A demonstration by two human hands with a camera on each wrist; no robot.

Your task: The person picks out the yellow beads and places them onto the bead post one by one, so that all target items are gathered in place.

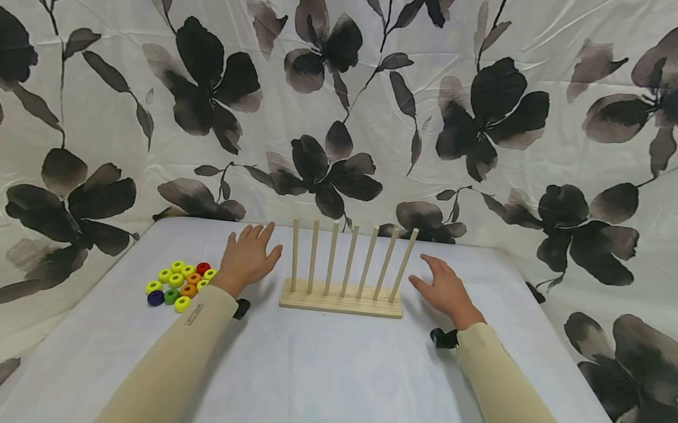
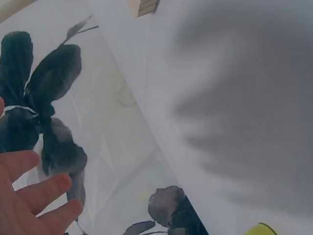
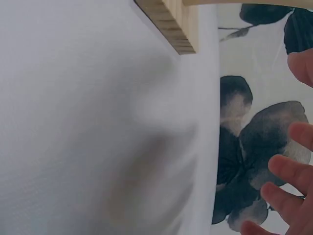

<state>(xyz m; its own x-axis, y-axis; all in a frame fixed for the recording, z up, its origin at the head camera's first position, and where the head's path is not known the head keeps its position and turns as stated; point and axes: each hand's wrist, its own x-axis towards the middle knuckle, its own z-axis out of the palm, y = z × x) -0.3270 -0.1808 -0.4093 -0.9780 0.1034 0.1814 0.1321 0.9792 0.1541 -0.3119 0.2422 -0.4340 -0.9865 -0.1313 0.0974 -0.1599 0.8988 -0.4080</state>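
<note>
A pale wooden rack (image 1: 340, 304) with several upright pegs stands on the table in the head view. My left hand (image 1: 248, 258) is held to the left of it, fingers spread and nothing in them. To the rack's right hovers my right hand (image 1: 442, 290), its fingers loosely extended and holding nothing. Left of my left hand lies a group of small rings: several yellow ones (image 1: 175, 281), a red one (image 1: 202, 268), orange ones (image 1: 188, 291), a green one (image 1: 171, 296) and a dark blue one (image 1: 155, 298). My left forearm partly covers the group. In the right wrist view, fingers (image 3: 291, 169) are spread apart.
The table (image 1: 332, 375) has a white cover. Behind it hangs a cloth (image 1: 411, 114) with a dark flower print, which also runs along both sides. A dark wrist camera (image 1: 444, 338) sits at my right wrist.
</note>
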